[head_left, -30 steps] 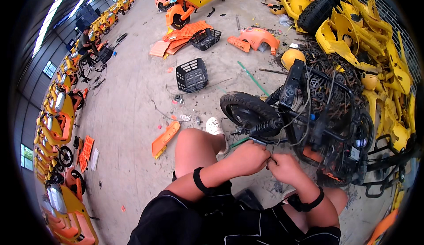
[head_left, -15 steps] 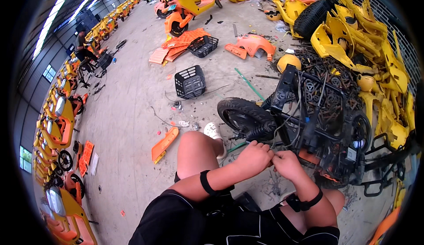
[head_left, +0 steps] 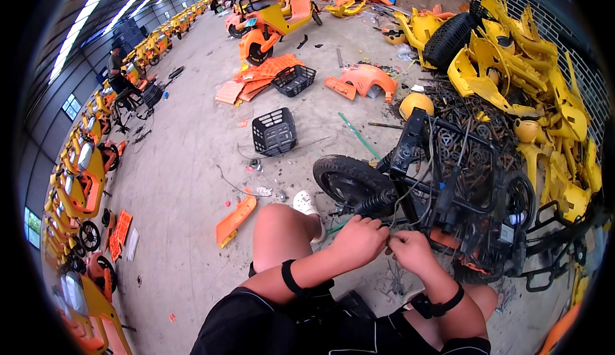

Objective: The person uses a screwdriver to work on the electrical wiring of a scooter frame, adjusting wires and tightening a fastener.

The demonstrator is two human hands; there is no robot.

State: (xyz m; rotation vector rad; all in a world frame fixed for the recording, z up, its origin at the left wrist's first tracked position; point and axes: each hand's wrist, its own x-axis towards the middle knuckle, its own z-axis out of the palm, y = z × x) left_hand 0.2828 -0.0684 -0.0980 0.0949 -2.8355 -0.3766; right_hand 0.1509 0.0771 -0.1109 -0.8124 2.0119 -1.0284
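Observation:
Both my hands meet beside the stripped black scooter frame (head_left: 410,144), which lies on the floor to my right. My left hand (head_left: 360,241) has its fingers curled closed, knuckles up. Close against it, my right hand (head_left: 413,251) pinches with thumb and forefinger. A thin grey cable (head_left: 400,201) hangs from the frame and runs down to the fingers of both hands; the gripped part is mostly hidden. Just beyond my left hand are a black shock absorber spring (head_left: 377,202) and the wheel with its tyre (head_left: 346,179).
Yellow body panels (head_left: 564,131) are heaped at the right, beside a pile of dark metal parts (head_left: 464,124). A black basket (head_left: 274,132) and an orange panel (head_left: 236,220) lie ahead. Scooters (head_left: 83,188) line the left, where a person (head_left: 118,73) sits.
My hands have shifted slightly down and left, and a small gap shows between their fingertips. The whole view has moved a little. The scooter frame stays in place.

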